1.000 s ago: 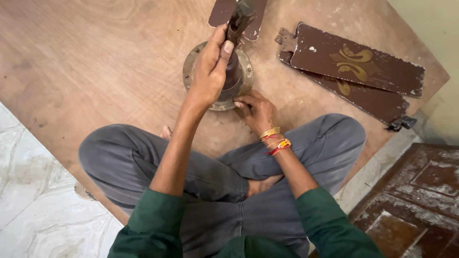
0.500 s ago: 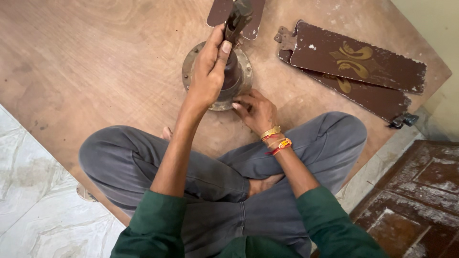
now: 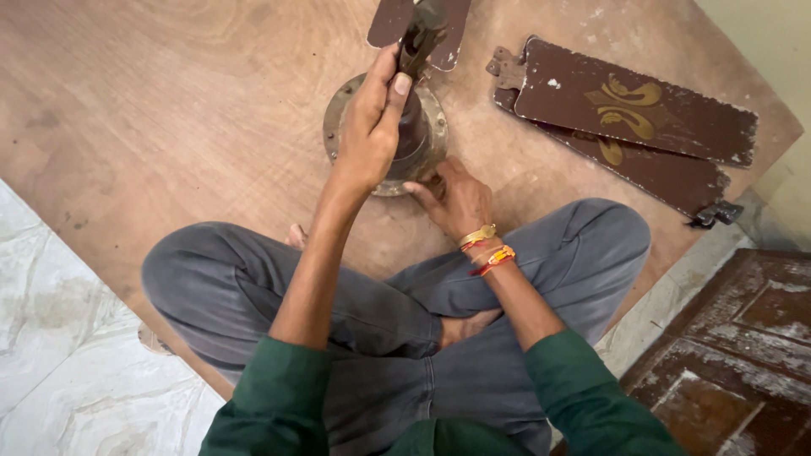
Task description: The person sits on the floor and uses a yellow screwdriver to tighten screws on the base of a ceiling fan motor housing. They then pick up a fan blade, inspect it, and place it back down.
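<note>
I sit cross-legged on a brown wooden board (image 3: 169, 127). A round, worn ceiling fan motor (image 3: 431, 118) lies on it in front of my knees, with a dark rod (image 3: 420, 38) standing up from its middle. My left hand (image 3: 372, 127) is wrapped around that rod, thumb up along it. My right hand (image 3: 456, 198), with bracelets at the wrist, rests on the near rim of the motor, its fingertips pressed against the housing. Whether the fingers hold anything small is hidden.
Two brown fan blades (image 3: 642, 114) with gold ornament lie stacked to the right on the board. A third blade (image 3: 393, 21) lies behind the motor. Pale tiled floor (image 3: 68, 338) is at the left, a dark carved wooden panel (image 3: 743, 355) at the right.
My left hand has slid a little along the rod. The right hand stays at the motor's rim, fingers shifted slightly.
</note>
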